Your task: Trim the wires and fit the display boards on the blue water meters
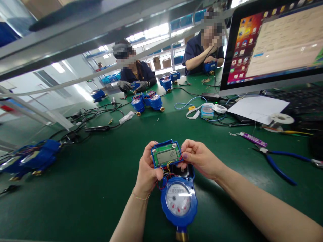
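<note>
A blue-framed circuit board with a lit-up digit display (167, 156) is tilted up above a blue water meter (178, 201) with a round dial and brass fitting. Thin coloured wires (168, 170) run between the two. My left hand (148, 169) grips the board's left side, thumb at its lower corner. On the right edge, my right hand (196, 156) has thumb and fingers pinched together beside a red wire; whether they hold the wire or the frame's edge is hard to make out.
Pliers (274, 161), a purple packet (253, 139), a solder spool (281, 119) and a monitor (272, 47) are at the right. Several blue meters (147, 101) stand ahead, others (32, 158) at left among black cables. Two people work across the green table (101, 188).
</note>
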Tool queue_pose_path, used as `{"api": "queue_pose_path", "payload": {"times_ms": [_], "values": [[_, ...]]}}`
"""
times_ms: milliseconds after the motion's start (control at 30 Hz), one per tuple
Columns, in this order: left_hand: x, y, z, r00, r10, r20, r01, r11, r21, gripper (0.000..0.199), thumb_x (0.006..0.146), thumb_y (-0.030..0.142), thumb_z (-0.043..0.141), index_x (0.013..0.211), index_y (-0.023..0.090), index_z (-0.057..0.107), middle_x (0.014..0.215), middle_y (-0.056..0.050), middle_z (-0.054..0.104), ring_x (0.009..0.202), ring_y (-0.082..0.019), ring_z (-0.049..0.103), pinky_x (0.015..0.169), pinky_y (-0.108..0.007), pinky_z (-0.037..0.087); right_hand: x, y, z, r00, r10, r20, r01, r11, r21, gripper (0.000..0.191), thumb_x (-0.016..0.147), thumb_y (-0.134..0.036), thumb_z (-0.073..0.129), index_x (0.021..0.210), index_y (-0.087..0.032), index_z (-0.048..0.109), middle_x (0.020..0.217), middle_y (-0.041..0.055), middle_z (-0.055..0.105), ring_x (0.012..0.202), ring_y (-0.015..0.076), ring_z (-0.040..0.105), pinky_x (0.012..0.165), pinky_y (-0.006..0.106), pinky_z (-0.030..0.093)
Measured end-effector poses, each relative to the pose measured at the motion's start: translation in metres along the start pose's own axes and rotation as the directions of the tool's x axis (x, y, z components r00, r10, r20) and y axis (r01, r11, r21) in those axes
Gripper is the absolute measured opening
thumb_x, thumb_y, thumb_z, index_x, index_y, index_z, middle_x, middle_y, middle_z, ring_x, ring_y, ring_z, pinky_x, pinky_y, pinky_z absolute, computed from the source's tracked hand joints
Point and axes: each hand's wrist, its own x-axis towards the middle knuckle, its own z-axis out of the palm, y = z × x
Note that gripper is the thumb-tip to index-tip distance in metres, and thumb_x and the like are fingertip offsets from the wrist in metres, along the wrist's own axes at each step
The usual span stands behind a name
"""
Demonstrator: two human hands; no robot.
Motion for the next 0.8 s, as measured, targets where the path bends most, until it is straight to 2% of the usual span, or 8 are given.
{"api": "queue_pose_path", "payload": {"times_ms": [200, 333, 433, 500, 600, 700, 800], "values": [[-0.007, -0.006, 0.002, 1.000, -0.012, 0.006, 0.011, 0.987, 0.161, 0.083, 0.040, 0.043, 0.086, 0.114, 0.027, 0.050, 0.085, 0.001, 0.070, 0.067, -0.015, 0.068, 0.057, -0.015, 0.055, -0.001, -0.006, 0.004, 0.997, 0.026, -0.073, -0.022, 0.998, 0.051, 0.041, 0.073, -0.044, 0.077, 0.073, -0.017, 0.048, 0.050, -0.0031, 0.059, 0.038, 0.0072, 0.053, 0.037, 0.011, 0.043], [-0.008, -0.011, 0.006, 0.998, 0.047, -0.045, -0.039, 0.985, 0.170, 0.082, 0.041, 0.045, 0.085, 0.113, 0.027, 0.052, 0.084, 0.001, 0.071, 0.069, -0.015, 0.069, 0.059, -0.016, 0.057, -0.006, -0.012, 0.002, 0.989, 0.063, -0.134, -0.052, 0.995, 0.080, 0.038, 0.074, -0.046, 0.075, 0.080, -0.014, 0.056, 0.058, -0.0011, 0.061, 0.044, 0.0081, 0.057, 0.042, 0.013, 0.048], [-0.007, -0.012, 0.008, 0.995, 0.074, -0.061, -0.064, 0.985, 0.162, 0.081, 0.040, 0.043, 0.086, 0.113, 0.028, 0.053, 0.086, 0.002, 0.071, 0.073, -0.016, 0.069, 0.063, -0.017, 0.058, -0.012, -0.015, 0.001, 0.991, 0.082, -0.104, -0.071, 0.992, 0.101, 0.038, 0.069, -0.040, 0.081, 0.085, -0.011, 0.061, 0.068, 0.0028, 0.066, 0.054, 0.0090, 0.062, 0.050, 0.013, 0.051], [-0.007, -0.011, 0.008, 0.995, 0.087, -0.054, -0.077, 0.983, 0.168, 0.081, 0.040, 0.043, 0.086, 0.113, 0.028, 0.053, 0.086, 0.002, 0.071, 0.073, -0.016, 0.069, 0.063, -0.016, 0.057, -0.014, -0.014, 0.000, 0.992, 0.097, -0.080, -0.085, 0.987, 0.135, 0.038, 0.063, -0.032, 0.086, 0.085, -0.012, 0.063, 0.069, 0.0022, 0.066, 0.054, 0.0075, 0.061, 0.052, 0.011, 0.050], [-0.008, -0.009, 0.009, 0.992, 0.115, -0.043, -0.105, 0.977, 0.183, 0.080, 0.041, 0.045, 0.084, 0.113, 0.027, 0.054, 0.084, 0.002, 0.071, 0.070, -0.014, 0.069, 0.062, -0.015, 0.057, -0.014, -0.010, -0.002, 0.978, 0.206, -0.031, -0.196, 0.963, 0.186, 0.039, 0.059, -0.030, 0.088, 0.084, -0.011, 0.064, 0.069, 0.0023, 0.066, 0.052, 0.0052, 0.058, 0.049, 0.009, 0.048], [-0.008, -0.009, 0.008, 0.987, 0.154, -0.050, -0.141, 0.969, 0.201, 0.080, 0.041, 0.047, 0.083, 0.113, 0.027, 0.054, 0.083, 0.003, 0.070, 0.071, -0.013, 0.068, 0.064, -0.014, 0.056, -0.012, -0.012, -0.002, 0.942, 0.333, 0.025, -0.334, 0.933, 0.133, 0.041, 0.057, -0.037, 0.088, 0.077, -0.009, 0.066, 0.066, 0.0047, 0.066, 0.051, 0.0059, 0.059, 0.048, 0.009, 0.048], [-0.008, -0.011, 0.009, 0.980, 0.189, -0.069, -0.170, 0.961, 0.218, 0.079, 0.042, 0.046, 0.084, 0.113, 0.028, 0.054, 0.084, 0.004, 0.071, 0.070, -0.012, 0.068, 0.063, -0.013, 0.056, -0.013, -0.022, 0.002, 0.950, 0.310, -0.034, -0.311, 0.950, -0.035, 0.043, 0.062, -0.046, 0.083, 0.072, -0.009, 0.066, 0.061, 0.0065, 0.066, 0.052, 0.0078, 0.060, 0.050, 0.011, 0.049]]}}
